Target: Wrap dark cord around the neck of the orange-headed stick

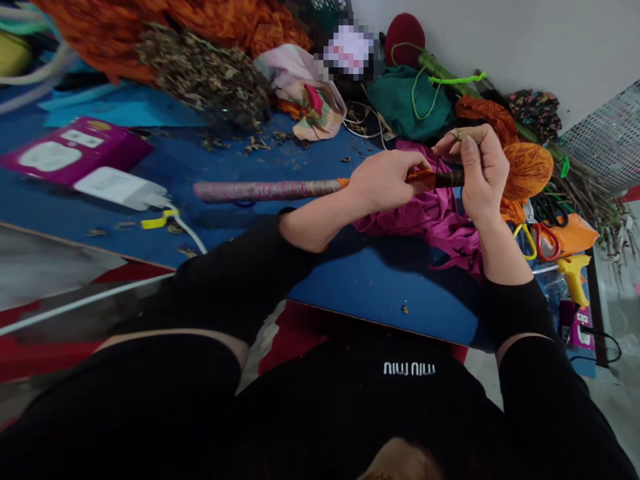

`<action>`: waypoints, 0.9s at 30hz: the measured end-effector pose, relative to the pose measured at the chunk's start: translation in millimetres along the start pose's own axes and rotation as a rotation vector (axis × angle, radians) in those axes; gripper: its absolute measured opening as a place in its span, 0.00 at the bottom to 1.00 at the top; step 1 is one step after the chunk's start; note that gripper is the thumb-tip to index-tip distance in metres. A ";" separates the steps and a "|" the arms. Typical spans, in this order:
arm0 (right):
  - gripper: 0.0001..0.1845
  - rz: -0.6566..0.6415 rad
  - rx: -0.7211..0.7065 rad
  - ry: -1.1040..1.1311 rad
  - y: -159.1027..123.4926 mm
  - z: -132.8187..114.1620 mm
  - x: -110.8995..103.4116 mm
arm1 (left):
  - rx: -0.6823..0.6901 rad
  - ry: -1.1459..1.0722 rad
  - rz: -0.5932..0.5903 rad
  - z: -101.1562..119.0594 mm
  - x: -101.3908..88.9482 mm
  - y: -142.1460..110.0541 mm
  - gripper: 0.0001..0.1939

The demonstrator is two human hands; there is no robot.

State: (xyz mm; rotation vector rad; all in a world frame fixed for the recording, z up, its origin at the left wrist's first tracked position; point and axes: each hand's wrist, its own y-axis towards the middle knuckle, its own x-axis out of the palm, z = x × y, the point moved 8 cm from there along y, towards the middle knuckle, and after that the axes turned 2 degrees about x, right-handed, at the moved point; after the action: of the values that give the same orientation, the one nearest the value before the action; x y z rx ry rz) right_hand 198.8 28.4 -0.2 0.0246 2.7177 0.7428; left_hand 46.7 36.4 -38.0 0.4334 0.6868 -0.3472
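A long stick (270, 191) wrapped in mottled purple and brown lies level over the blue table. My left hand (383, 180) is closed around it, by some orange cloth (420, 179) wound on the shaft. Right of that hand, the shaft has a dark wrapped section (450, 177). My right hand (483, 167) is above this section with thumb and fingers pinched on a thin dark thread (438, 163). An orange cloth-covered ball (527, 170) sits just beyond the right hand; whether it joins the stick is hidden. Magenta cloth (430, 223) lies crumpled beneath both hands.
Scissors (547, 241) and a yellow glue gun (576, 277) lie at the right. A purple box (75, 152) and a white power strip (117, 187) with a cable are at the left. Dried leaves (200, 77), orange fabric (110, 40) and green cloth (407, 100) line the back.
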 end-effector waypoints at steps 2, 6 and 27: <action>0.37 -0.040 0.001 0.003 3.8 6.3 3.8 | -0.047 0.115 -0.018 0.9 1.9 -2.8 0.17; 0.36 -0.111 0.017 -0.022 10.0 18.6 5.9 | -0.062 0.290 -0.035 9.8 4.0 -7.4 0.24; 0.15 -0.220 0.234 0.207 40.6 28.9 -119.6 | 0.017 0.122 0.102 -9.7 -23.9 -0.3 0.16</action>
State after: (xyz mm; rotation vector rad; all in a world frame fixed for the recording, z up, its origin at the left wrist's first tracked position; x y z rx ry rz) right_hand 318.4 65.8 32.8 -0.3089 2.9242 0.3809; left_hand 24.1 44.8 -28.7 0.5073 0.7780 -0.2318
